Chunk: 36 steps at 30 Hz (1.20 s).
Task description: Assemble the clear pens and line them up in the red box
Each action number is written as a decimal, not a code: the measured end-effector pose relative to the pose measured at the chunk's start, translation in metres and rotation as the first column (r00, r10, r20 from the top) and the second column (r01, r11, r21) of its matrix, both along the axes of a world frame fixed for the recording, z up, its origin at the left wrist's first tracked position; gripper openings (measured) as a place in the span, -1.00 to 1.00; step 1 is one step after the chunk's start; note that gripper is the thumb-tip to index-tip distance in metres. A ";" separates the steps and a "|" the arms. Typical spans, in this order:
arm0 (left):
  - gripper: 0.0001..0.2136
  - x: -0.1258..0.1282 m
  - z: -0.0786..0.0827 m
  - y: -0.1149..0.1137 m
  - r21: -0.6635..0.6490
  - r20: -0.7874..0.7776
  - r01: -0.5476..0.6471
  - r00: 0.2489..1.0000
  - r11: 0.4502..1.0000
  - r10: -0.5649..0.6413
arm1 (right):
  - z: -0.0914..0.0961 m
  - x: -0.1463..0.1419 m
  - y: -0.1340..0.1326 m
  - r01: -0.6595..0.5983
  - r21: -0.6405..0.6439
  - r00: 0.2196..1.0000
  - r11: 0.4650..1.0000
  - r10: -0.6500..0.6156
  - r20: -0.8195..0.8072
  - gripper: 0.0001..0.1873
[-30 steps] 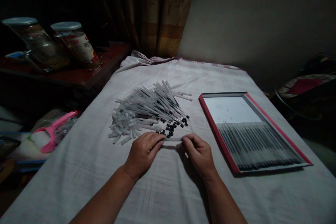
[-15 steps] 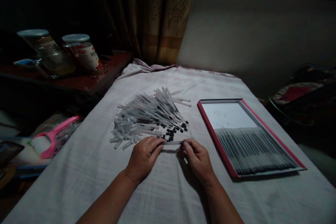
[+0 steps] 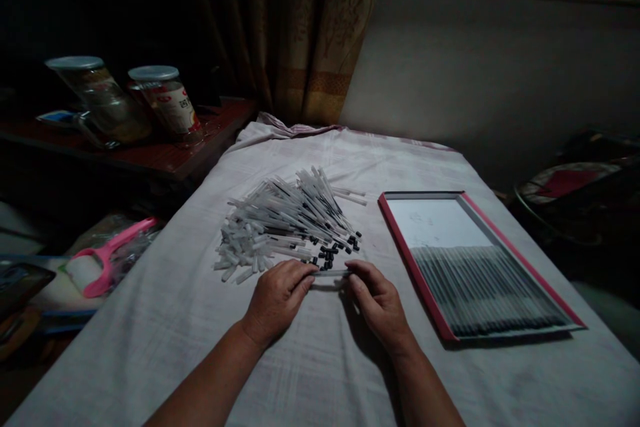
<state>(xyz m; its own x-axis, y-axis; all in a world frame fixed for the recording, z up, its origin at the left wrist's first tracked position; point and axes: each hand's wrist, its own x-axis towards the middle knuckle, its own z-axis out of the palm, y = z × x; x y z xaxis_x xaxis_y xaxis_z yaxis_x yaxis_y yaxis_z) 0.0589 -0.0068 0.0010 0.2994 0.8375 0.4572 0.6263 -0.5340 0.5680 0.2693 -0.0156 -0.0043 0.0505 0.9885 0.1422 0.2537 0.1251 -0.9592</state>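
Observation:
My left hand and my right hand rest on the white cloth, fingers pinched on the two ends of one clear pen barrel held level between them. Just beyond my fingers lies a heap of several clear pens with black tips. To the right sits a flat red-edged box with a row of several pens laid side by side in its near half.
The cloth-covered table fills the middle. A dark wooden shelf at the left carries two lidded jars. A pink-handled roller lies low at the left. A curtain hangs behind, and a wall runs at the back right.
Both hands stay pinched on the same pen barrel. The view has shifted slightly, so everything sits a little lower in the picture; the pile and the box have not moved.

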 end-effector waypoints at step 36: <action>-0.83 0.000 0.001 0.000 -0.010 0.032 0.016 0.999 1.000 -0.015 | 0.005 -0.002 -0.001 0.028 -0.021 0.999 0.999 -0.027 0.037 -0.73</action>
<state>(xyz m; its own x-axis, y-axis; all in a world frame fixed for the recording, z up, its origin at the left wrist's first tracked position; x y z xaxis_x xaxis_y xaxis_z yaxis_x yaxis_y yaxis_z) 0.0589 -0.0068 0.0023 0.2977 0.8376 0.4580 0.5994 -0.5374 0.5932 0.2669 -0.0162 0.0005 0.0725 0.9897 0.1230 0.2916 0.0969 -0.9516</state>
